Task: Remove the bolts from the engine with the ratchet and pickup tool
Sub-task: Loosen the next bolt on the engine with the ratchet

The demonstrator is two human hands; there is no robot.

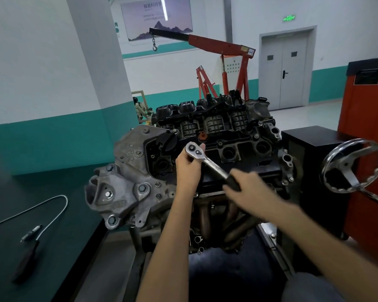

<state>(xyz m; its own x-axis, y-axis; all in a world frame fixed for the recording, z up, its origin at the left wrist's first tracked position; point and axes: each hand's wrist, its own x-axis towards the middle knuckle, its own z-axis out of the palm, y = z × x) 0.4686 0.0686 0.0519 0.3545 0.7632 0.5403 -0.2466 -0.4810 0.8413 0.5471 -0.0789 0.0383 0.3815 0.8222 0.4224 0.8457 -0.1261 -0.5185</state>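
Holding ratchet over engine top, both hands.
Gripping ratchet head with left hand, fingers curled under; clasping black handle with right hand, blurred, 4 o'clock of head. Noted pickup tool lying on table, 8 o'clock of engine.

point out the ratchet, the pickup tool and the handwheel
silver steel ratchet point(212, 165): head view, on its bare shank
thin grey flexible pickup tool point(27, 260): head view, on its dark grip
round chrome handwheel point(351, 178): head view, on a spoke
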